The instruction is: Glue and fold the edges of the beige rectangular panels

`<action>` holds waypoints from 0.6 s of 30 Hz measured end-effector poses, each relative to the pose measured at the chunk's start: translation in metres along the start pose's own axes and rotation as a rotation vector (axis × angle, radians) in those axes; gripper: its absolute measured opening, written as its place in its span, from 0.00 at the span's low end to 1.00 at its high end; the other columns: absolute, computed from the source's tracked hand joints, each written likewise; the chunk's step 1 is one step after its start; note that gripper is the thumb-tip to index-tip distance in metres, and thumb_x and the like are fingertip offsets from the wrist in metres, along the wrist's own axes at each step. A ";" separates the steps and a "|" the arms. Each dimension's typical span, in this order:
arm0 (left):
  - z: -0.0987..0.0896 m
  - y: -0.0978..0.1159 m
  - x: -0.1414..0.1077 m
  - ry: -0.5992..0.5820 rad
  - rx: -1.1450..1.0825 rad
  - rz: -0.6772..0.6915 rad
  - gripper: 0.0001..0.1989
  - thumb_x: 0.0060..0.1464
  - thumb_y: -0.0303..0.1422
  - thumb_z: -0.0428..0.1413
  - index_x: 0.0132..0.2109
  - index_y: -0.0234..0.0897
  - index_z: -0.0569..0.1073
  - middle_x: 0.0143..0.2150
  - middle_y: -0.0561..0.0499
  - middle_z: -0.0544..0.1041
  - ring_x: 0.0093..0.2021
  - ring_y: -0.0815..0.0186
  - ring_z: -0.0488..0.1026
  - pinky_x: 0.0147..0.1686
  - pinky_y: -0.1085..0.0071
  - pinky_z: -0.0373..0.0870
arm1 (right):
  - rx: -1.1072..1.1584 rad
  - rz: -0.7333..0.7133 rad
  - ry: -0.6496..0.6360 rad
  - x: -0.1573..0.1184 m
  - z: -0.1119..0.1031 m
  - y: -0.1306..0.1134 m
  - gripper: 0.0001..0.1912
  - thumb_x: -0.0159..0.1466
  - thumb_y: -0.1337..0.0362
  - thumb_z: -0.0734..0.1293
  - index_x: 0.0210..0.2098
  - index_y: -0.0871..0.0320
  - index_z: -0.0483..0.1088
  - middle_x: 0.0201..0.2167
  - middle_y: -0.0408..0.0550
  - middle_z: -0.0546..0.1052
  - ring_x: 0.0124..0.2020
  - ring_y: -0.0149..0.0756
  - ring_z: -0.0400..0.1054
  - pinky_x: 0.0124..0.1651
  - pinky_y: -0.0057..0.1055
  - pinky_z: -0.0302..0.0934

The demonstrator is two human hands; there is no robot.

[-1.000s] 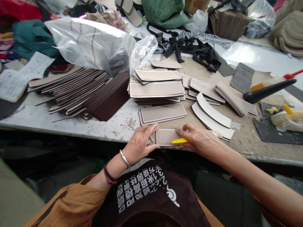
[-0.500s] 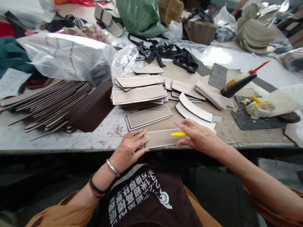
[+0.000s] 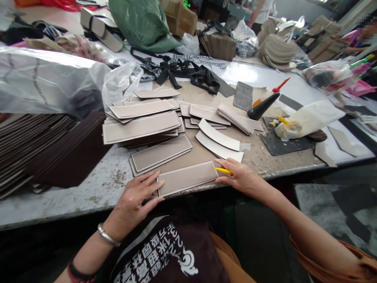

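Observation:
A long beige panel point(image 3: 187, 177) with a pale border lies at the table's front edge. My left hand point(image 3: 137, 196) rests with fingers spread on its left end. At the right end, my right hand point(image 3: 237, 175) holds a thin yellow tool point(image 3: 224, 171) between thumb and fingers, its tip against the panel's end. Just behind lie two similar panels point(image 3: 161, 153), overlapping, and behind those a taller stack of beige panels point(image 3: 141, 127). Two curved white pieces point(image 3: 219, 135) lie behind my right hand.
Dark brown panels point(image 3: 67, 149) are piled at the left beside clear plastic point(image 3: 53, 74). At the right are a black cone-shaped tool point(image 3: 263, 107), a dark mat point(image 3: 287, 143) and a glue-smeared container point(image 3: 309, 118). Black straps point(image 3: 188, 72) lie farther back.
The view has shifted to the right. My right hand and the yellow tool have moved from over the panel to its right end. My left hand stays on the left end.

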State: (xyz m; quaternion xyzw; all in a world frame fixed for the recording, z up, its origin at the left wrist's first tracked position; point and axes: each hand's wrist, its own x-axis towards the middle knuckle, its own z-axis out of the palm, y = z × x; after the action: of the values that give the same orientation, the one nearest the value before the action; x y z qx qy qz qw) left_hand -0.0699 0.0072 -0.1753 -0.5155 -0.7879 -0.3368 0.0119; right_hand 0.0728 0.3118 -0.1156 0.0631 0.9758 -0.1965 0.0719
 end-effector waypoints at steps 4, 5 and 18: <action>0.000 0.000 0.001 -0.013 0.013 0.005 0.17 0.55 0.37 0.55 0.52 0.41 0.69 0.56 0.44 0.69 0.55 0.55 0.65 0.51 0.53 0.66 | 0.022 -0.018 -0.058 0.008 0.001 0.001 0.22 0.62 0.62 0.65 0.55 0.58 0.63 0.43 0.51 0.69 0.43 0.39 0.67 0.47 0.34 0.62; 0.000 0.001 0.001 -0.013 0.017 0.010 0.17 0.55 0.37 0.55 0.52 0.40 0.69 0.56 0.44 0.69 0.55 0.55 0.65 0.51 0.54 0.66 | 0.024 -0.021 -0.064 0.010 0.002 0.002 0.21 0.62 0.63 0.64 0.54 0.59 0.63 0.43 0.51 0.69 0.42 0.39 0.67 0.47 0.33 0.61; -0.002 0.002 0.003 -0.015 0.019 0.015 0.17 0.55 0.35 0.55 0.52 0.40 0.69 0.56 0.43 0.69 0.54 0.55 0.66 0.50 0.53 0.67 | -0.052 -0.062 -0.095 0.011 0.004 0.001 0.21 0.64 0.63 0.62 0.56 0.58 0.62 0.42 0.52 0.68 0.40 0.38 0.66 0.44 0.34 0.63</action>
State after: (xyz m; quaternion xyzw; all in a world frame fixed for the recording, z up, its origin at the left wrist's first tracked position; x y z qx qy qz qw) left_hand -0.0705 0.0089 -0.1713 -0.5235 -0.7873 -0.3254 0.0136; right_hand 0.0624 0.3123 -0.1216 0.0214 0.9776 -0.1757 0.1138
